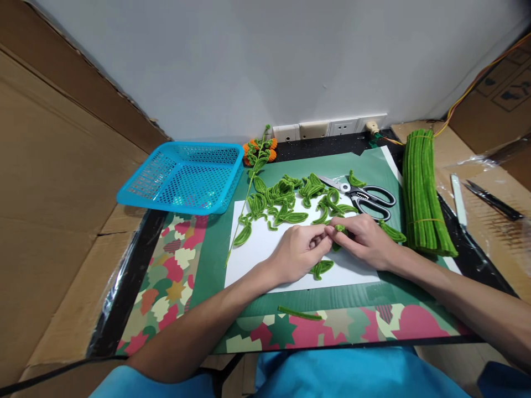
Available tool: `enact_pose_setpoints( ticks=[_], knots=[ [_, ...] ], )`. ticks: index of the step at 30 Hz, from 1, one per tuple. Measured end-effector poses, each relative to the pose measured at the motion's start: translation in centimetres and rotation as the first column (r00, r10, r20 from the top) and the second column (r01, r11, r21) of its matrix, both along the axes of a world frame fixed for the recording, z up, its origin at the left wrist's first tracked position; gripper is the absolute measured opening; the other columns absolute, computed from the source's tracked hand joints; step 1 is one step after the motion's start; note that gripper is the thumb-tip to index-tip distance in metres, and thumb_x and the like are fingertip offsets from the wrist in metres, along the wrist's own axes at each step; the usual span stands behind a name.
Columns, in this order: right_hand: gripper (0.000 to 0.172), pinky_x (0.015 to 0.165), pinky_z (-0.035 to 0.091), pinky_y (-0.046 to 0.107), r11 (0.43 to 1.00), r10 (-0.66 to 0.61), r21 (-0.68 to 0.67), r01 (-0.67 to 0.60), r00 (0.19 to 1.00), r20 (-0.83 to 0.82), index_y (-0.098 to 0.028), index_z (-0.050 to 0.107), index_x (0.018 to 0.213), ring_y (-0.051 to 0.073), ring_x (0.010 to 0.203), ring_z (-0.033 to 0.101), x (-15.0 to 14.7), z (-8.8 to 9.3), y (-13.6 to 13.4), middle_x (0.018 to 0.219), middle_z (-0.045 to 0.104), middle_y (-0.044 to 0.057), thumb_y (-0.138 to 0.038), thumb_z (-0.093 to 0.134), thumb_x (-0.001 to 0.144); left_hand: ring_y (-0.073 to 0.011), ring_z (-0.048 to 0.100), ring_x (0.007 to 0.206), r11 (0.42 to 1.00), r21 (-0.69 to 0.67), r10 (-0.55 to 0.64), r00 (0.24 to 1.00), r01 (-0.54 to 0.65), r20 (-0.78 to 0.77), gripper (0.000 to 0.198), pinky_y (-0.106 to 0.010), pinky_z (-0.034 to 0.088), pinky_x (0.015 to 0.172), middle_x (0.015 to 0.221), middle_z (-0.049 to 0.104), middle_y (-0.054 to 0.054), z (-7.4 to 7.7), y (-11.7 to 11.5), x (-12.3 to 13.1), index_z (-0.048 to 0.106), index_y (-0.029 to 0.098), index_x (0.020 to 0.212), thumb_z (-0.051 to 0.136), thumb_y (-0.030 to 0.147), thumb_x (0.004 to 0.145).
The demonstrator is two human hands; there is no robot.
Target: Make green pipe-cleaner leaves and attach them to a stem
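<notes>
My left hand (299,250) and my right hand (364,237) meet over a white sheet of paper (265,254), thumbs and fingertips pinched together. Between them is a green chenille stem piece (340,228), mostly covered by my fingers. A looped green leaf (322,269) lies just below my hands. Beyond them spreads a pile of green chenille leaves (282,193). Scissors (359,196) with black and grey handles lie partly spread behind my right hand. A long leafy green stem (248,202) crosses the sheet's left edge.
A blue plastic basket (178,207) stands at the back left, beside orange flowers (271,155). A thick bundle of green chenille stems (427,193) lies at right, near a white-handled tool (458,199) and a dark pointed tool (493,200). One short stem (299,313) lies in front.
</notes>
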State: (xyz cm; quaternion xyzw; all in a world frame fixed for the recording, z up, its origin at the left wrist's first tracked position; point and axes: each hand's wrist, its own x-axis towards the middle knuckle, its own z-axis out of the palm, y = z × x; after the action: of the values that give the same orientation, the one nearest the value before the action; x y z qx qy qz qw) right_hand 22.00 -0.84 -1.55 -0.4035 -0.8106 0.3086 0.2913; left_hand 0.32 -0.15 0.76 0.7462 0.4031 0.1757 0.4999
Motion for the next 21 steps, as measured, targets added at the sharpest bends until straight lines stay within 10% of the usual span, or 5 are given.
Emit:
enact_pose_setpoints(
  ticks=[21],
  knots=[
    [0.034,0.061,0.028,0.028,1.000,-0.001,0.003,0.001,1.000,0.017,-0.021,0.050,0.078,0.011,0.055,0.043,-0.01,0.00,-0.04,0.063,0.047,-0.005,-0.033,0.046,0.109,-0.0117,0.049,0.060,0.999,0.038,0.012,1.000,-0.011,-0.028,0.031,-0.026,0.031,0.059,0.065,0.061,0.003,-0.08,-0.03,-0.02,0.065,0.017,0.082,0.055,0.036,0.103]
  ],
)
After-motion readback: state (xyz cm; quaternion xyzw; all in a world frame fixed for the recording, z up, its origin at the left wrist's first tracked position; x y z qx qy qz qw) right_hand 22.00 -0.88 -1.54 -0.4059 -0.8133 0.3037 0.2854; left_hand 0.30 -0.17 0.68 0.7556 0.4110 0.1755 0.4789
